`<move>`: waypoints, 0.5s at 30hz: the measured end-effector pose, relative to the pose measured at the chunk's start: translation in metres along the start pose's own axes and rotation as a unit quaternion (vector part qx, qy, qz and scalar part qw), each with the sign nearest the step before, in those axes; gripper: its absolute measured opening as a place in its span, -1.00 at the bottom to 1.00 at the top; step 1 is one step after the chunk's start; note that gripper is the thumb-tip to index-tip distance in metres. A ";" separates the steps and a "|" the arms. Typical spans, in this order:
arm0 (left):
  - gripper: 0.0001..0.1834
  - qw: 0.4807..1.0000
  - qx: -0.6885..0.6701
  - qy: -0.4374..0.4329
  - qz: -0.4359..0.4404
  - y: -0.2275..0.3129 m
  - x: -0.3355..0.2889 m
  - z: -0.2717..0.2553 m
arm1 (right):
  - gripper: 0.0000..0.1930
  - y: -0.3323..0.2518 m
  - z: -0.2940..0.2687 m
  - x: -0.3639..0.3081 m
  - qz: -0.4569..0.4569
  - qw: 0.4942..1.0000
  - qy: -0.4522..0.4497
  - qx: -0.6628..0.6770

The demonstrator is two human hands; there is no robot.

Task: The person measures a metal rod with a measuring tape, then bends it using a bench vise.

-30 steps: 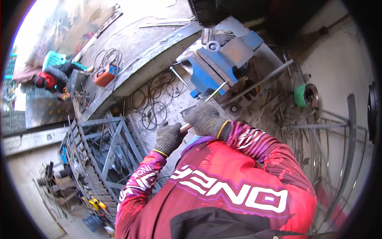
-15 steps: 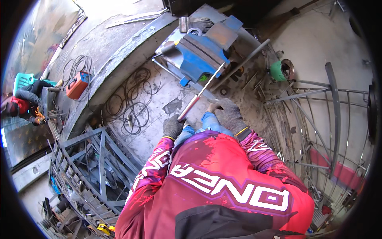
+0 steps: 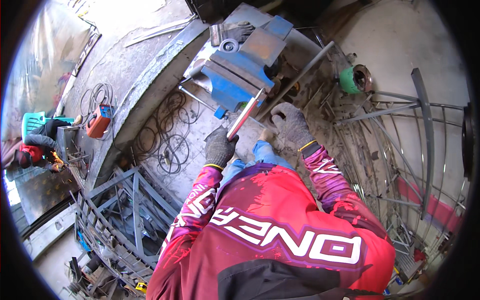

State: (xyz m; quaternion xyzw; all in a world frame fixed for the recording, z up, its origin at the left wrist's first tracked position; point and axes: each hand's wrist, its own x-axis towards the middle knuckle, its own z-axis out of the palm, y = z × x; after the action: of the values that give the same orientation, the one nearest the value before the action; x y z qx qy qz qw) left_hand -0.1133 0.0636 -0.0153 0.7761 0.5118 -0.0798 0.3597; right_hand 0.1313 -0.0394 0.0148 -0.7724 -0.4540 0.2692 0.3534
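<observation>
From here I see the left hand [image 3: 220, 148] wrapped around the near end of a red rod [image 3: 244, 117], its long axis slanting forward-right toward the blue vise [image 3: 236, 79], contact unclear to me, while the right hand [image 3: 294, 124] hangs nearby, loosely spread.

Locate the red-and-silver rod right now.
Near the middle of the head view: the rod is gripped in the gloved left hand, its far end slanting up and right toward the blue vise; contact can't be told.

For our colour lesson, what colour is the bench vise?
Mostly blue; the bench vise shows in the head view.
</observation>
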 end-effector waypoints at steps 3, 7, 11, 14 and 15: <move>-0.61 1.000 0.003 -0.011 -0.014 0.002 0.012 0.007 | -0.86 0.008 -0.009 0.027 -0.055 0.998 0.021 0.022; -0.64 1.000 -0.019 0.002 -0.002 0.021 0.008 0.000 | -0.86 0.010 -0.015 0.057 -0.040 0.997 0.015 0.068; -0.69 1.000 -0.022 0.003 -0.016 0.030 0.009 -0.003 | -0.86 0.014 -0.007 0.084 -0.064 0.996 -0.006 0.069; -0.65 0.998 -0.014 -0.022 -0.049 0.035 0.014 -0.007 | -0.84 0.015 0.001 0.101 -0.091 0.992 -0.013 0.089; -0.64 0.999 -0.029 -0.009 -0.036 0.031 0.011 -0.002 | -0.84 0.016 0.001 0.104 -0.093 0.991 -0.016 0.091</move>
State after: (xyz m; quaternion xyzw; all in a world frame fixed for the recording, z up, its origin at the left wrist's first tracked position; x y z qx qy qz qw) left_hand -0.0824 0.0665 -0.0052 0.7454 0.5386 -0.0851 0.3835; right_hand 0.1847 0.0479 -0.0086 -0.6870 -0.5028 0.2882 0.4383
